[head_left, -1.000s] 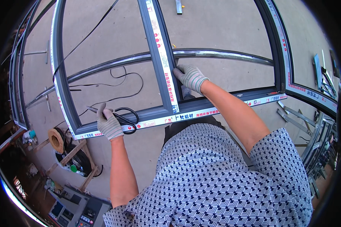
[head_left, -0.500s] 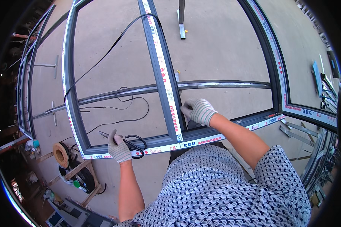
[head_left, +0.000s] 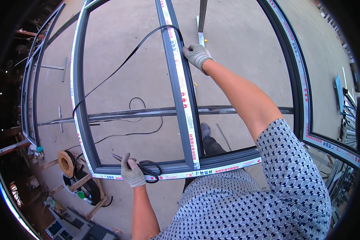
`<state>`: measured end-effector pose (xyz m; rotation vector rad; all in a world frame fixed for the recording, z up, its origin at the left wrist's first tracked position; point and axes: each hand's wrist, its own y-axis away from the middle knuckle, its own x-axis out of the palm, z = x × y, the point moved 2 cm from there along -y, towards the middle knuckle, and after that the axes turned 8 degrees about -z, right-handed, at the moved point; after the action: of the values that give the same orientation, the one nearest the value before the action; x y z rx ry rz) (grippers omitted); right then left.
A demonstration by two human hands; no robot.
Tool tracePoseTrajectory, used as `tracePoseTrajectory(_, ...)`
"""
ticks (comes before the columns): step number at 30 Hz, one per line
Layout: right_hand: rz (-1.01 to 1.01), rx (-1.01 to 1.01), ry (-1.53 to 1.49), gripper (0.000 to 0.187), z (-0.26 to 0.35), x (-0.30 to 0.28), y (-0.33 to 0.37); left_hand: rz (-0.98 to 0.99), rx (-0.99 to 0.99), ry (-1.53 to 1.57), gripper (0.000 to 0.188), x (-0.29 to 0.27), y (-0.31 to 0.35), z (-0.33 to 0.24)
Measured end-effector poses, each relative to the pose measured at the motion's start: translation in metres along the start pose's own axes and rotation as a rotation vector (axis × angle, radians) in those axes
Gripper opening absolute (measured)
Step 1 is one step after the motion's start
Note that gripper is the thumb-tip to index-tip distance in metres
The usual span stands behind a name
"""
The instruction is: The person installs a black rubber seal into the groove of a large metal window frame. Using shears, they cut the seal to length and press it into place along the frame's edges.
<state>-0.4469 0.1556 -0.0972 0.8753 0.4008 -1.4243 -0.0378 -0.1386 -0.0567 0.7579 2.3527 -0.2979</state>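
Note:
A large grey aluminium window frame with taped edges lies flat in front of me. My left hand, in a grey work glove, holds black-handled scissors against the frame's near rail. My right hand, also gloved, reaches far forward and presses a black rubber sealing strip onto the upright centre bar. The strip arcs from that hand leftward and down to the frame's left side.
A concrete floor lies below the frame, with loose black strip and a metal cross rail on it. A wooden stand with a strip reel sits at lower left. More frame profiles lie at right.
My right hand has slid up the centre bar away from me, pressing the strip along it. My left hand stays on the near rail with the scissors. The view has tilted forward.

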Motion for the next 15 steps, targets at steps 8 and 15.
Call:
tracePoseTrajectory(8,0.007,0.028,-0.145,0.046,-0.004,0.030,-0.077,0.006,-0.046,0.043,0.026,0.001,0.000,0.010)
tracePoseTrajectory(15,0.131,0.166,-0.432,0.049,0.002,0.025,-0.051,-0.002,-0.018,0.033,0.026,0.002,-0.001,0.006)
